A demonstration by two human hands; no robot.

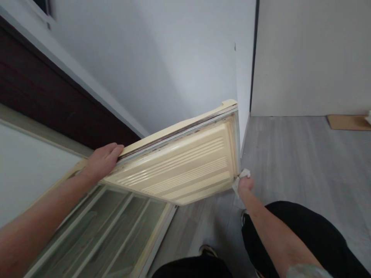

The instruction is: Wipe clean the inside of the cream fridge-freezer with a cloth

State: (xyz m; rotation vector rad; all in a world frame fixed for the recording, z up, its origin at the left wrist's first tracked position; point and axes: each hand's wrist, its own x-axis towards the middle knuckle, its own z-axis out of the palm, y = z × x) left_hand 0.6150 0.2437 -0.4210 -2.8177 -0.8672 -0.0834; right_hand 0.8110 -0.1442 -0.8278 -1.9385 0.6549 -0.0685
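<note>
A cream refrigerator door [185, 162] stands swung open, its ribbed inner side facing me. Dark grime marks run along the grey seal [179, 135] and the door's edge. At the hinge end, my left hand [102, 160] is closed over the door's top edge. My right hand [245, 184] is at the door's free edge, low down, closed round a crumpled white cloth [243, 174] that touches the edge. Below my left arm, the refrigerator's inside shows clear drawers or shelf fronts [113, 231].
Behind the door rises a white wall [179, 58], with a dark brown panel [52, 88] at left. Grey wood-look flooring [290, 154] spreads at right, where a flat brown board [344, 122] lies by a pale panel [313, 58]. My black-trousered legs [304, 231] are close below.
</note>
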